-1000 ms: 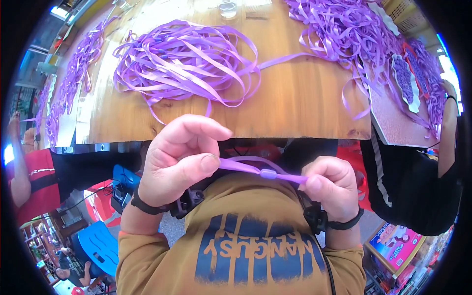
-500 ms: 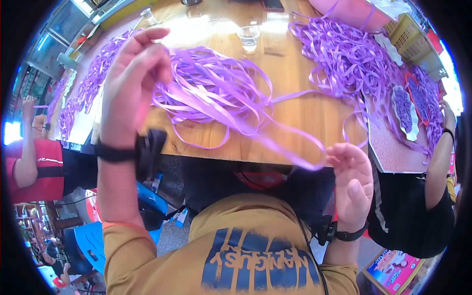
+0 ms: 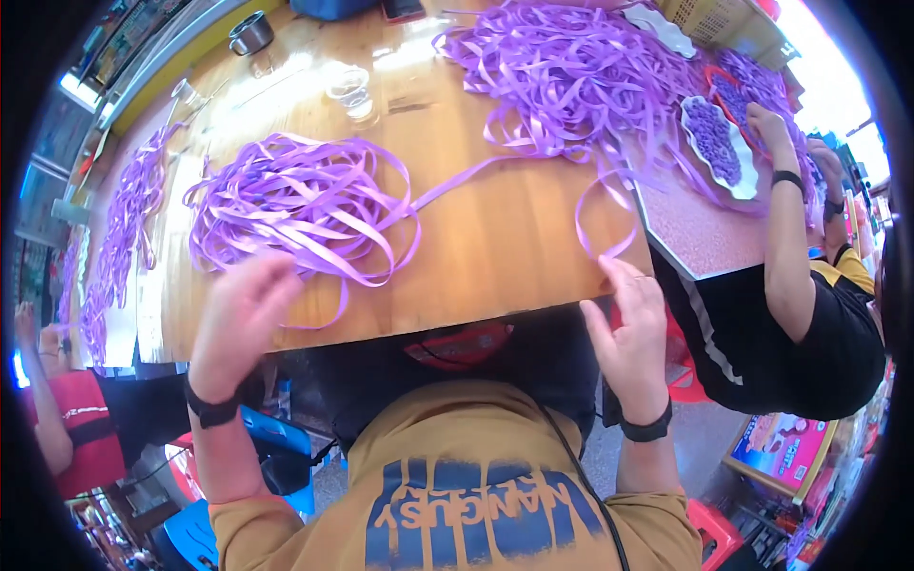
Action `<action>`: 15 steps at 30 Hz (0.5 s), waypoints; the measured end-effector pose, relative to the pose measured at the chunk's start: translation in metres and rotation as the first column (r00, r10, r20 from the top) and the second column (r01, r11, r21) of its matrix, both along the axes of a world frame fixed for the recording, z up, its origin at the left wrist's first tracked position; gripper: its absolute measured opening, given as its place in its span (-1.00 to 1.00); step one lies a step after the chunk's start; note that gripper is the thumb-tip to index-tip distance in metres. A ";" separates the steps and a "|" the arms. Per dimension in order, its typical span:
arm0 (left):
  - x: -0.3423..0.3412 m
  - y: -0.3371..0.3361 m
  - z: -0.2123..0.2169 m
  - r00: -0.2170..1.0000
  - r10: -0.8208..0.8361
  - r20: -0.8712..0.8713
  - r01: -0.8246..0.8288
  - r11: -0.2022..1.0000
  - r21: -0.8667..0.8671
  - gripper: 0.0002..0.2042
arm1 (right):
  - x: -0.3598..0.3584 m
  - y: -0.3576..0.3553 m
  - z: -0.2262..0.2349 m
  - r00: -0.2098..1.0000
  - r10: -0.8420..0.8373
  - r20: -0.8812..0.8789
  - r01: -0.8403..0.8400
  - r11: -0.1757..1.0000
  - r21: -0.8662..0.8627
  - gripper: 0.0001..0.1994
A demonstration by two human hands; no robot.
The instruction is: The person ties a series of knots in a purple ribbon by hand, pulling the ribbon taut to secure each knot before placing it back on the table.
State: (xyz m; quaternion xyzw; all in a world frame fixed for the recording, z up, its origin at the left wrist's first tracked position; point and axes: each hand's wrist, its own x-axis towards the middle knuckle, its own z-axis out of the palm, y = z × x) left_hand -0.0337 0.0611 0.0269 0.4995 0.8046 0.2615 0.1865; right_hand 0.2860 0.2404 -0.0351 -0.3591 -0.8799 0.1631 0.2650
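A loose heap of shiny purple ribbon (image 3: 295, 214) lies on the wooden table in front of me. At its near edge is my left hand (image 3: 238, 324), blurred by motion, its fingers stretched toward the ribbon and gripping nothing that I can see. My right hand (image 3: 633, 333) is at the table's front edge with thumb and fingers apart. Its fingertips meet the bottom of a hanging ribbon loop (image 3: 579, 224); whether they touch it is unclear. One strand runs from the heap to a larger purple ribbon pile (image 3: 571, 76) at the far right.
Clear plastic cups (image 3: 350, 90) and a metal mug (image 3: 250, 34) stand toward the back. A white scalloped tray (image 3: 752, 181) of small purple pieces is at right, beside a co-worker's arm (image 3: 788, 238). A yellow basket (image 3: 724, 29) stands behind. Another person sits at left.
The stretched ribbon between my hands has dropped away. My left hand has come down toward the heap, and my right hand's fingers have spread. The view has shifted, too.
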 end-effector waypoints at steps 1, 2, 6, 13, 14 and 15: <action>0.005 0.006 -0.002 1.000 -0.008 0.004 0.008 1.000 0.003 -0.77 | 0.001 -0.001 -0.003 1.000 0.022 -0.007 -0.022 1.000 0.000 -0.57; 0.007 0.012 -0.006 0.983 -0.166 0.073 0.167 0.986 -0.005 -0.76 | -0.001 -0.002 -0.003 0.999 0.022 -0.024 -0.022 1.000 -0.004 -0.58; -0.010 0.032 -0.017 0.976 -0.118 0.184 0.121 0.993 -0.003 -0.77 | 0.003 -0.001 -0.008 0.998 0.038 -0.044 -0.038 0.999 0.012 -0.56; -0.009 0.034 -0.011 0.971 0.103 -0.215 -0.077 0.989 0.127 -0.83 | -0.005 0.001 -0.005 0.997 0.042 -0.064 -0.039 0.998 0.041 -0.46; 0.001 0.040 -0.010 0.980 0.006 -0.200 0.021 0.991 0.130 -0.85 | -0.006 0.003 -0.005 0.997 0.069 -0.026 -0.068 0.997 0.041 -0.45; 0.013 0.048 -0.008 0.978 -0.090 -0.188 0.116 0.984 0.135 -0.86 | -0.005 0.004 -0.005 0.996 0.084 -0.018 -0.084 0.996 0.044 -0.45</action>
